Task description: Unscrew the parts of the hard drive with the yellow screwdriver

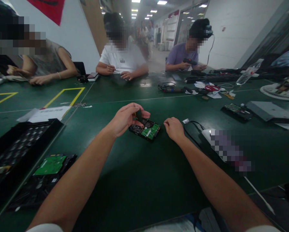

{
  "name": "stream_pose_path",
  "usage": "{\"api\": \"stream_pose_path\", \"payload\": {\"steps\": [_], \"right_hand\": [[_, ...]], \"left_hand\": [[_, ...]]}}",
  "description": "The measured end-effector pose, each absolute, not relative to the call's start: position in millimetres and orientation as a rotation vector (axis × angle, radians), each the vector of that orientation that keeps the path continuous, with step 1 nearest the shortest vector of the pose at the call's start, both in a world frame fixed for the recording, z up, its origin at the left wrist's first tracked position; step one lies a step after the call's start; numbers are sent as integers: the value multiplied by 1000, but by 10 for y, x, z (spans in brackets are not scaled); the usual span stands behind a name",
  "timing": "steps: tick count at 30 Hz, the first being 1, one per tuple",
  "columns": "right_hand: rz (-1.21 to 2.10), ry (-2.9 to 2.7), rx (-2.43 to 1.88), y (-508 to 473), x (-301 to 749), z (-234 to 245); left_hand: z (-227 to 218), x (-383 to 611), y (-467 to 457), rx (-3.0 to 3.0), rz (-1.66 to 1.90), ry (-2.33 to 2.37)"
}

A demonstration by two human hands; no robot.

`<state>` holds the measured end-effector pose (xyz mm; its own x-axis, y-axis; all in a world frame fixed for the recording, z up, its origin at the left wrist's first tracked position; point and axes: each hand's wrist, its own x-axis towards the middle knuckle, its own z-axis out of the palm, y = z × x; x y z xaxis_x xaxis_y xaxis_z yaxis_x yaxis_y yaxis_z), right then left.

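Note:
A hard drive (151, 131) lies on the green table in front of me, its green circuit board facing up. My left hand (127, 118) is closed around a screwdriver (139, 115) with a dark green and yellow handle. The screwdriver stands roughly upright over the drive's left part; its tip is too small to make out. Just right of the drive, apart from it, my right hand (174, 129) rests on the table with its fingers curled together. Whatever those fingers may hold is hidden.
At left stand a black tray (51, 124) and more drives with a green board (50, 165). A white power strip (208, 132) with a black cable lies at right. Beyond it are another drive (236, 112) and a grey box (271, 109). Several people sit across the table.

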<state>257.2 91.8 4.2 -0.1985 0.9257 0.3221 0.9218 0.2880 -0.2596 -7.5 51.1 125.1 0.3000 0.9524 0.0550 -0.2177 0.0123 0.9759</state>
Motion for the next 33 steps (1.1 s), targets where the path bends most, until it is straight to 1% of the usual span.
{"api": "stream_pose_path", "payload": {"steps": [15,24,33], "right_hand": [[33,-2128,-1625,934,2606,16],[71,-2104,-1618,935,2648,-6],[105,-2100,-1611,936,2660,-16]], "left_hand": [[1261,-63,500,1192,1099,829],[1296,-121,513,1300,1139,892],[1298,-86,512,1227,1143,816]]}}
